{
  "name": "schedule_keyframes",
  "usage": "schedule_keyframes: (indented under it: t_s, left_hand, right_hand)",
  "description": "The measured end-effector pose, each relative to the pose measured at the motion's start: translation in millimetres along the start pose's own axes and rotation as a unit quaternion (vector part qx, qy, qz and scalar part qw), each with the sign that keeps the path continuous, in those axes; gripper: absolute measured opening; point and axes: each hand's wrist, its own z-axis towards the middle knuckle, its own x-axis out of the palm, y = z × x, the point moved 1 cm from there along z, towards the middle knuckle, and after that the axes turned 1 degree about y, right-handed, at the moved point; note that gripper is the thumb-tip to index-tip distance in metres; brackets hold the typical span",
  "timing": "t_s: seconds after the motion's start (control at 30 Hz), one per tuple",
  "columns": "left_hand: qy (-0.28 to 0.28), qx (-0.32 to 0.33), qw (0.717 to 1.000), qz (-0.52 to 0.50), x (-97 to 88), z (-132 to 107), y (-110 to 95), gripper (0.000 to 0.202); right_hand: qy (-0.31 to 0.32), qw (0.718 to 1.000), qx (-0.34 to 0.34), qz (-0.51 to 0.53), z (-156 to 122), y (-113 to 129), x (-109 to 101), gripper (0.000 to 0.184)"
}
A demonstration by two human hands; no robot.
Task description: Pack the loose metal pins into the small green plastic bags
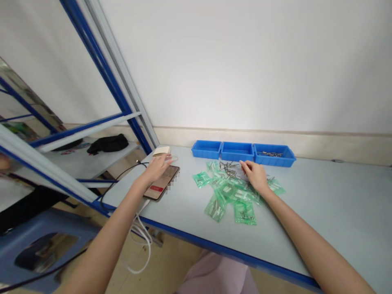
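Note:
Over the upper part of a phone [161, 183] at the left of the bench is my left hand [157, 166], its fingers stretched out and holding nothing. My right hand [255, 174] is at the right edge of a loose pile of metal screws or pins [229, 168], fingers curled and thumb pressed in. Whatever is in its pinch is too small to make out. Around the pile lie several green plastic bags [227, 189] with small metal parts inside. One green bag [277, 186] is partly behind my right wrist.
Three joined blue bins stand by the wall; the right bin [275, 162] holds metal pins, and the left bin [207, 150] looks bare inside. A small white box [161, 151] sits behind the phone. A white cable [150, 245] hangs off the front edge. Blue frame posts [139, 132] rise at left.

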Motion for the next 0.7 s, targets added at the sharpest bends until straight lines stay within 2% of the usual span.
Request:
schedule_keyframes:
  t_s: [0.07,0.13,0.33,0.53,0.7]
  left_hand:
    - [0.026,-0.014,0.999,0.013,4.4,-8.0,20.8,0.054]
    - [0.053,-0.018,0.998,0.013,11.3,-12.8,30.8,0.055]
    - [0.065,0.022,0.997,0.022,23.4,-17.4,33.7,0.054]
    - [0.05,0.041,0.998,0.017,2.4,-33.2,41.3,0.054]
    - [-0.029,0.043,0.998,0.023,-17.8,-45.1,45.7,0.056]
  right_hand:
    - [0.002,1.0,-0.001,-0.004,-0.3,-0.9,1.1,0.048]
    - [0.003,1.0,-0.003,-0.005,-0.3,-1.9,1.7,0.048]
    - [0.003,1.0,-0.01,-0.001,-0.2,-4.2,2.3,0.049]
    - [0.012,1.0,-0.017,0.005,0.1,-5.5,2.9,0.05]
    - [0.016,1.0,-0.021,0.0,-0.8,-5.7,3.4,0.05]
